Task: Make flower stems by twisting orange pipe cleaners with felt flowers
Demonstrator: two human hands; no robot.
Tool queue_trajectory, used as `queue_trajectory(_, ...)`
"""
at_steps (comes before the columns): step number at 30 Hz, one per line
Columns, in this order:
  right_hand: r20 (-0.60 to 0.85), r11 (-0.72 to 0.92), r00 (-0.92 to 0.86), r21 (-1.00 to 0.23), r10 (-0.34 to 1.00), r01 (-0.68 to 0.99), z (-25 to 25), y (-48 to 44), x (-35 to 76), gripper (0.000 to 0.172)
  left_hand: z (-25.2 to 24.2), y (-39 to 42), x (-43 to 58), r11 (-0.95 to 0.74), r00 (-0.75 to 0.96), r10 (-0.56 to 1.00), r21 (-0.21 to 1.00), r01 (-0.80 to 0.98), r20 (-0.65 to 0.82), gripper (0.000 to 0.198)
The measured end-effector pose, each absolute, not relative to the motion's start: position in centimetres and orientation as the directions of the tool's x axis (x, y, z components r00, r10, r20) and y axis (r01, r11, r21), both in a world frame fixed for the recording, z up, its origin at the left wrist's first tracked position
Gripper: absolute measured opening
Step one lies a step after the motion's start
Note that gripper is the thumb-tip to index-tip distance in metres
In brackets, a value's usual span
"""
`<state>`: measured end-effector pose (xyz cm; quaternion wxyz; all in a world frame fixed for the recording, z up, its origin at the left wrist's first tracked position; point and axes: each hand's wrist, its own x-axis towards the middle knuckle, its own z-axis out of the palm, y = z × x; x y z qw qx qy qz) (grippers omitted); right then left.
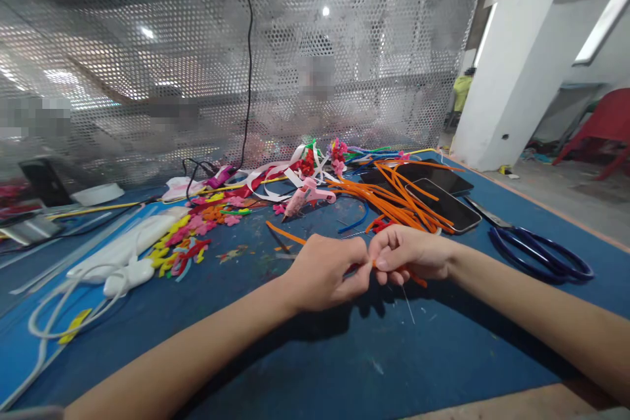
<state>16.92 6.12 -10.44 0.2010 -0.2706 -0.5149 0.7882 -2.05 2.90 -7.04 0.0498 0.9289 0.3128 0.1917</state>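
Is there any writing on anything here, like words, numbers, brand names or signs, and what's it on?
None: no word, number, brand or sign can be read here.
Pink glue gun: any marking is too small or blurred to read.
White power strip: no lettering I can make out.
Phone: dark screen, no readable text.
Orange strips: no writing visible.

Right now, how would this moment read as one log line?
left hand: closed at orange piece | right hand: pinching it | beyond: glue gun | right: scissors
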Motion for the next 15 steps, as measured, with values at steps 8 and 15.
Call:
queue_trajectory(8, 0.062, 0.012, -0.453, -0.994, 0.889, -0.113, -9.8, 5.1, 15.4, 0.025, -7.6, 3.9, -1.7, -0.505, 0.383, 0.862, 0.625, 0.595, 0.332, 0.019)
queue_trajectory(15, 0.462, 0.568, -0.361, -0.77, 0.81, 0.291, -10.3, 4.4, 15.4, 0.021, -7.8, 4.6, -0.7, -0.196, 0.244, 0.963, 0.92, 0.339, 0.115, 0.018)
